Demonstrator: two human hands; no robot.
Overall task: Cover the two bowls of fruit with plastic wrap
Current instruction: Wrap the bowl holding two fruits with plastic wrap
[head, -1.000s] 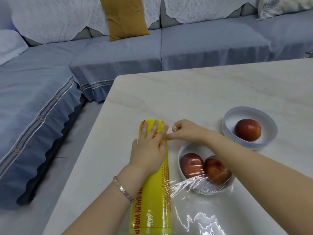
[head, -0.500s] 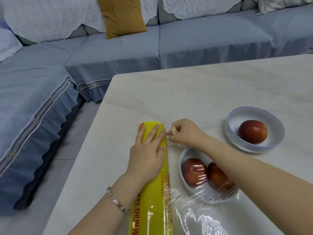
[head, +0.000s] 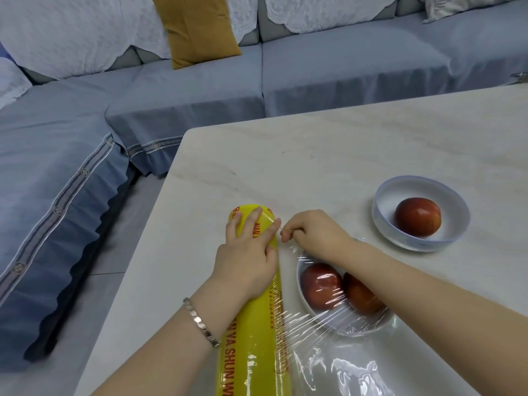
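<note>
A: What's different from a moment ago?

B: The right hand (head: pixel 311 232) has drawn a little away from the roll, so a small gap now shows between its pinched fingertips and the left hand's fingers. The clear plastic film (head: pixel 323 321) has crept farther over the near bowl.

A: How are the hands set?

B: The left hand (head: pixel 248 261) lies flat and spread on top of the long yellow roll of plastic wrap with red lettering (head: pixel 254 350), fingers stretched toward its far end, pressing it to the table. A silver link bracelet (head: pixel 201 324) sits on that wrist. The right hand is curled nearly closed, thumb and forefinger nipping the film's edge just beside the roll's far end.

A: And the film itself?

B: It runs off the roll's right side, stretched in wrinkled strands across the near white bowl holding two red apples (head: pixel 368 330), draping its near rim. More film lies crumpled on the table toward the viewer.

A: The other bowl?

B: The far white bowl with a single red apple (head: pixel 405 238) stands uncovered, off to the right, apart from the near one.

A: The surroundings?

B: A pale marble-patterned table (head: pixel 328 155). Beyond it, a grey-blue corner sofa (head: pixel 343 70) with white lace covers and a mustard yellow cushion (head: pixel 197 27) leaning against the backrest.
</note>
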